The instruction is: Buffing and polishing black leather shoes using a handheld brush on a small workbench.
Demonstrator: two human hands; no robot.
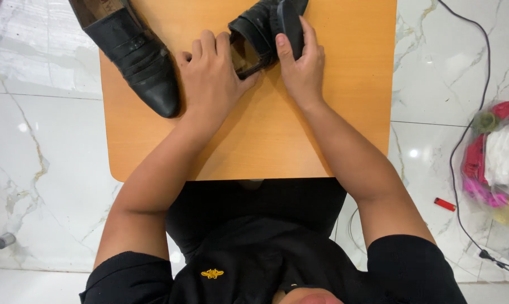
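Two black leather shoes lie on a small orange-brown table (254, 141). One shoe (136, 53) rests at the table's far left, toe pointing toward me, untouched. My left hand (212, 79) grips the heel opening of the second shoe (254, 31), thumb at its rim. My right hand (302, 65) is closed around a dark oblong brush (291, 25) pressed against that shoe's side.
White marble floor surrounds the table. A black cable (462, 146) runs along the right, near a clear bag of coloured cloths (496, 157) and a small red lighter (444, 204). A small grey cylinder (4, 240) lies at the left floor edge.
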